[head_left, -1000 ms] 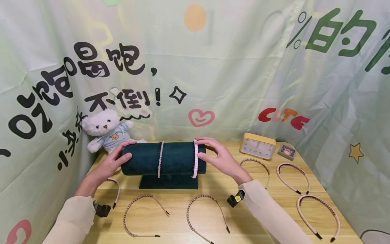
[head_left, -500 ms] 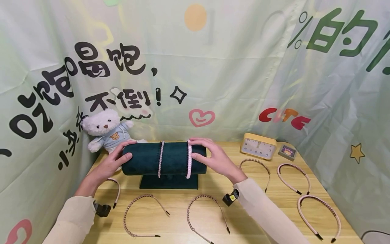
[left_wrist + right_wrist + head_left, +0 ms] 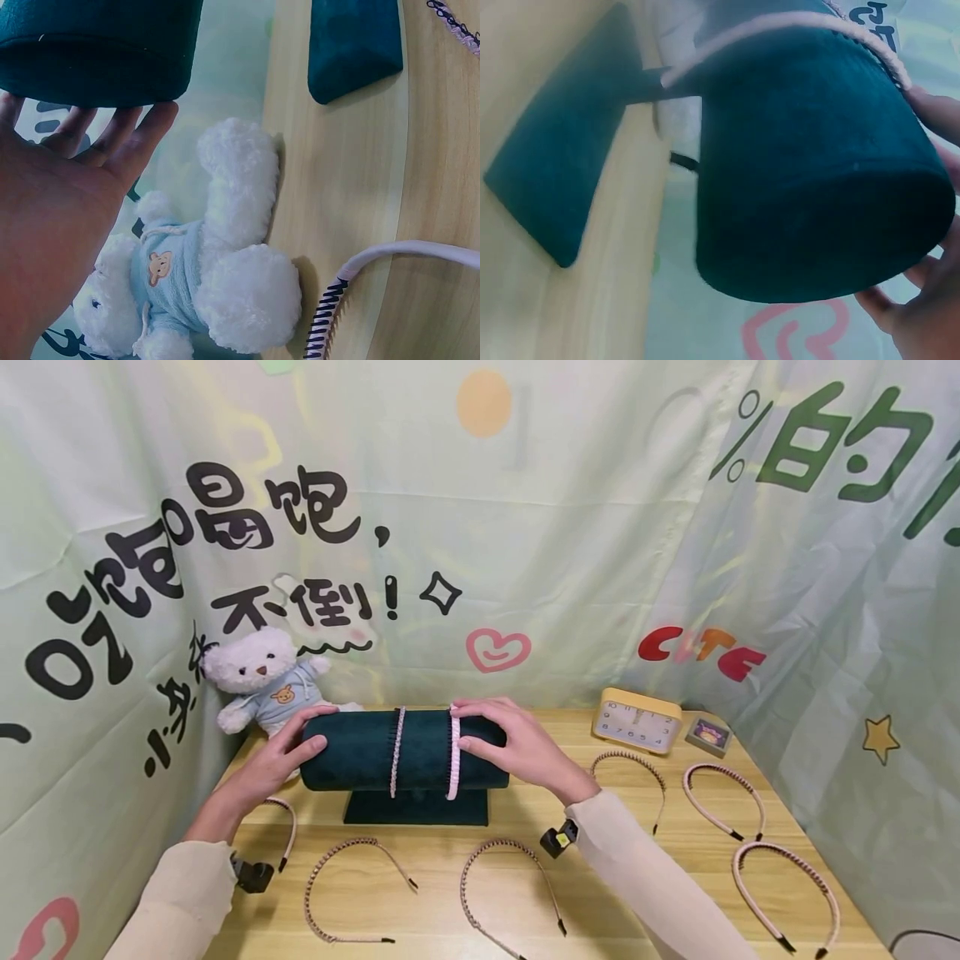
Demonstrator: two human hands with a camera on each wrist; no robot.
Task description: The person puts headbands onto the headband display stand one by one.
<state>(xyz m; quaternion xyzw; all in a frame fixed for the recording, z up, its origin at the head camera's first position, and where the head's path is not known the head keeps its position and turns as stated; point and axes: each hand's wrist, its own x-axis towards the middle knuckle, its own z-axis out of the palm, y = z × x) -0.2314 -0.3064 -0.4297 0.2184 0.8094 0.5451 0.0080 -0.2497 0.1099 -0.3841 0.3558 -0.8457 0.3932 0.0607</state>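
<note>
A dark green velvet headband display stand (image 3: 337, 752), a cylinder on a flat base, stands on the table. My left hand (image 3: 281, 756) grips its left end, thumb in front and fingers behind; the left wrist view shows the fingers (image 3: 150, 135) at the rim. One pale headband (image 3: 396, 752) sits around the middle of the cylinder. Farther right, my right hand (image 3: 525, 739) holds a pink headband (image 3: 454, 768) around the cylinder, thumb at the front and fingertips at the top. In the right wrist view this pink headband (image 3: 780, 24) arches over the velvet, with the right hand (image 3: 930, 307) beside it.
Several pink headbands lie on the table, among them one at front left (image 3: 309, 885), one at front middle (image 3: 463, 877) and one at front right (image 3: 825, 889). A white teddy bear (image 3: 281, 685) sits behind the left hand. A yellow clock (image 3: 636, 722) and a small grey box (image 3: 707, 735) stand at back right.
My right hand has slid the pink headband left along the cylinder, from near its right end toward the other headband. The left hand and the stand have stayed in place.
</note>
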